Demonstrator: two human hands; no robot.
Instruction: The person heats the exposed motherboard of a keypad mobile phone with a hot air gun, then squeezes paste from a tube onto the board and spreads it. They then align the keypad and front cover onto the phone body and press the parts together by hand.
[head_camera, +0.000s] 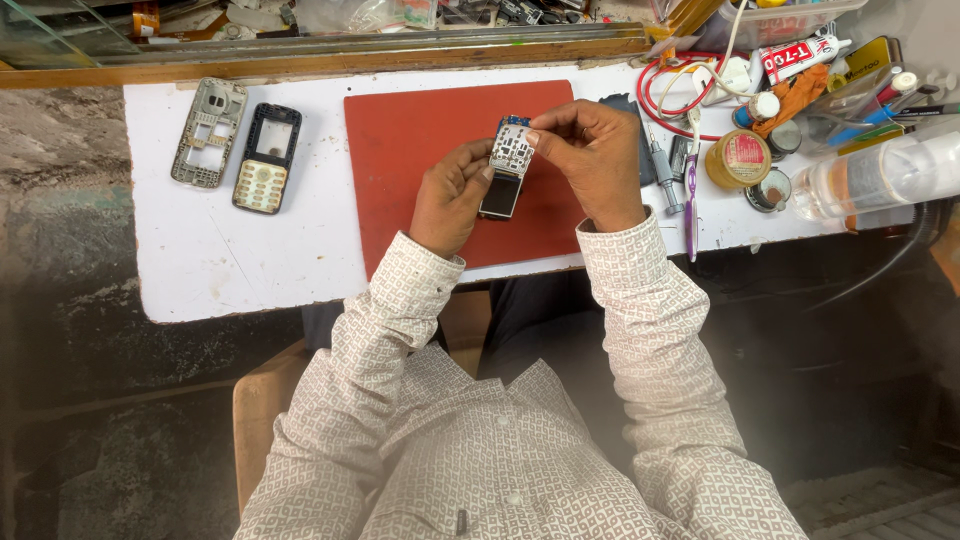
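A: Surface first?

B: White board bench top (200, 260), worn edges, across the upper half of the frame. Red mat (420, 140) at centre. Dark rough floor at left and below. A wooden ledge runs along the top edge, clutter behind it.

A: Hands?

B: Both raised over the red mat, forearms in patterned sleeves coming up from lower centre. Left hand (450, 195) fingers curled, gripping the lower part of a bare phone board (507, 165) from the left. Right hand (590, 155) closed on it too, thumb and forefinger pinching the upper end. The board sits tilted, screen end toward the person, just above the mat, frame centre.

A: What lies around?

B: Upper left: grey phone frame (208, 132) beside a black front cover with keypad (266, 158), well apart from the hands. Right of the mat: purple-handled tool (690, 200), small screwdriver (662, 170), round tin (738, 158), clear bottle (880, 172), red cable loop (665, 95), glue tube (800, 55).

A: Open room?

B: Bare white stretch lower left of the mat. Right side is crowded up to the board's edge.
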